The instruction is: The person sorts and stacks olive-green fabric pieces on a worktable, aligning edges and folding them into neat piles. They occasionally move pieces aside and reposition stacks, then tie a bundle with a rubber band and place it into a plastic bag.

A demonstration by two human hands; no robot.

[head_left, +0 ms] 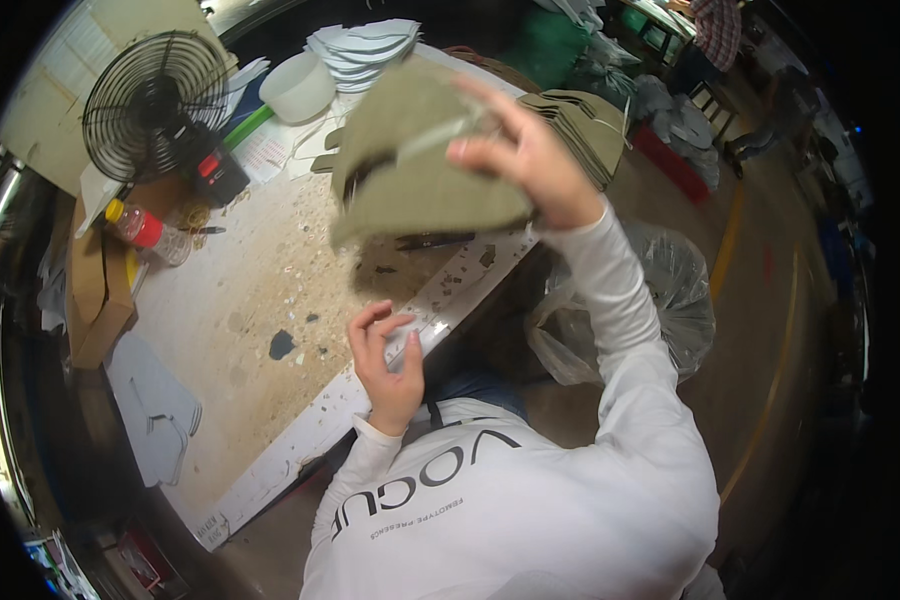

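An olive-green cap (425, 190), blurred by motion, is raised above the far part of the worktable (230, 330). My right hand (540, 160) is closed on the cap's right side, with the thumb and fingers over the cloth. A dark gap and a pale strip show on the cap. Near the table's front edge, my left hand (388, 365) is open and holds nothing, its fingers bent and apart. More olive cloth pieces (585, 130) lie stacked behind my right hand.
A black fan (155, 105) stands at the far left, near a bottle (150, 232) and a cardboard box (100, 285). White sheets (365, 55) and a white bowl (298, 88) sit at the back. A clear plastic bag (670, 290) is right of the table. Another person (715, 40) is far right.
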